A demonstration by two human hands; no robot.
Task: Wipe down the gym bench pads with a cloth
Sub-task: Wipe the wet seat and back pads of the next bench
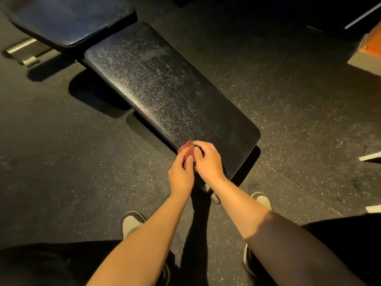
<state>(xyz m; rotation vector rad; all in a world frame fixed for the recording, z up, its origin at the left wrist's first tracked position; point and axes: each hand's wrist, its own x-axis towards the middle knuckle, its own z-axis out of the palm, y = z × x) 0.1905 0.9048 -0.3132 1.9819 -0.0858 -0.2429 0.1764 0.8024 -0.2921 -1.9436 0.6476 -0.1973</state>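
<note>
A long black bench pad (165, 87) runs from the upper left toward me, its textured top speckled with droplets or dust. A second, bluish-black pad (70, 19) adjoins it at the top left. At the pad's near corner both hands meet around a small reddish-brown cloth (188, 148). My left hand (181, 174) holds the cloth from the left. My right hand (208, 159) pinches its top edge with curled fingers. Most of the cloth is hidden between the hands.
Dark speckled rubber floor surrounds the bench. A metal bench foot (20, 50) lies at the left edge, another leg (214, 196) below the near end. An orange-brown box (369, 44) sits at the right edge. My shoes (132, 221) (261, 200) stand close to the bench.
</note>
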